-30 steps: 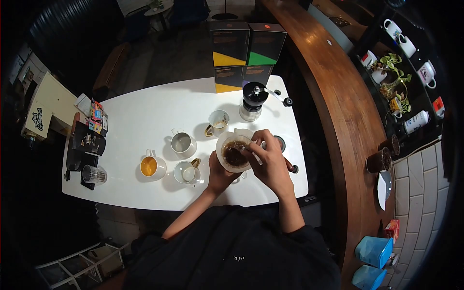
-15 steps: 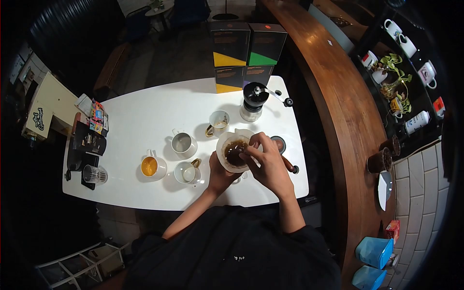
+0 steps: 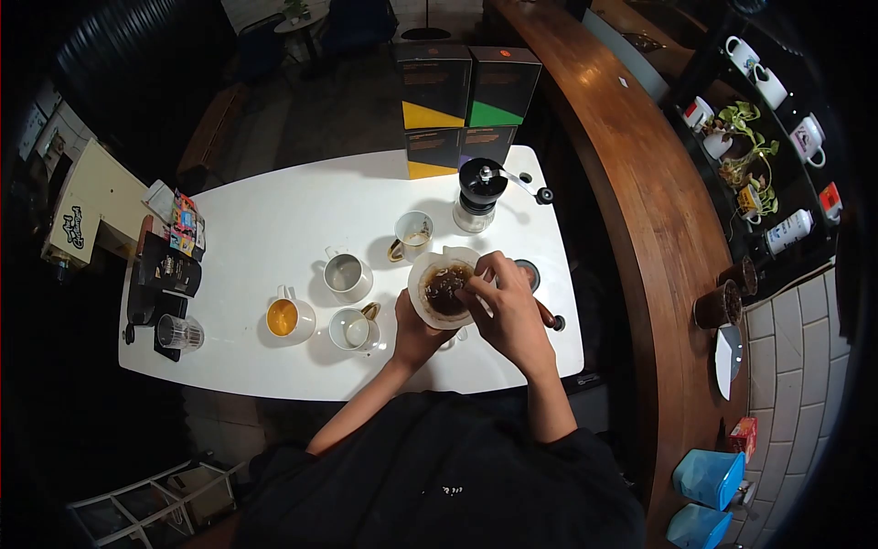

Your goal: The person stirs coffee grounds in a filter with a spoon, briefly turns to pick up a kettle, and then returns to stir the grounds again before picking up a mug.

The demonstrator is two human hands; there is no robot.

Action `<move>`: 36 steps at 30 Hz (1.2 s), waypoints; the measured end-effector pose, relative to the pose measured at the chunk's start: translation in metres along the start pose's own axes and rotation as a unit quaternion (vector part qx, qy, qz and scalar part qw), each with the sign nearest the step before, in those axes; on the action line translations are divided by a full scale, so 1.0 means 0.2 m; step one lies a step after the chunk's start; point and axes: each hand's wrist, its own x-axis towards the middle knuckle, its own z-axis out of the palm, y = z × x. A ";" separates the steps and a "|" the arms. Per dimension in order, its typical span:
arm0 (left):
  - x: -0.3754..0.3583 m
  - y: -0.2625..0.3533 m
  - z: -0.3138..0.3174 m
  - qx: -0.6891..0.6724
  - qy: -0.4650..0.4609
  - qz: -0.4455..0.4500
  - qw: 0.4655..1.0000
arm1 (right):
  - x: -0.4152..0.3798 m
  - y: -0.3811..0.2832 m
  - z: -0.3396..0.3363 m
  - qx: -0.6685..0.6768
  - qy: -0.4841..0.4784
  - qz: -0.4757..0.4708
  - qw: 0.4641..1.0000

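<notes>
A coffee dripper (image 3: 426,308) with a pale paper filter holds dark brown wet coffee, with light bubbles on its surface. My left hand (image 3: 419,331) is closed around the dripper's left and near side. Over its right rim, the fingers of my right hand (image 3: 505,302) are pinched together; whatever is between them, if anything, is hidden. What stands under the dripper is mostly covered by my hands. To the left are a white mug with a gold handle (image 3: 348,328), a grey-looking mug (image 3: 347,276), and a mug with an orange inside (image 3: 283,317).
Behind the dripper stand another gold-handled mug (image 3: 414,232) and a hand coffee grinder (image 3: 478,197). Stacked dark boxes (image 3: 434,87) rise at the table's far edge. A clear glass (image 3: 181,331) sits on the left. The wooden counter (image 3: 631,210) runs along the right.
My right fingers stay pinched at the dripper with barely any shift. The light bubbles on the coffee have changed position slightly. My left hand keeps its hold.
</notes>
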 end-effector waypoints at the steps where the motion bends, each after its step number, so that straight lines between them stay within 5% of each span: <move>1: 0.00 -0.01 0.00 -0.011 -0.008 -0.012 1.000 | 0.00 0.00 -0.01 0.032 -0.012 -0.010 0.999; 18: -0.01 -0.03 -0.01 0.045 -0.040 -0.015 0.998 | -0.01 0.03 -0.03 0.020 -0.020 0.009 1.000; 21: -0.02 -0.03 0.00 0.019 -0.030 -0.030 0.999 | -0.01 0.02 -0.03 0.101 -0.028 0.004 0.995; 36: 0.02 0.04 0.00 0.036 -0.023 -0.022 0.999 | 0.01 0.03 -0.01 0.017 -0.027 0.020 0.999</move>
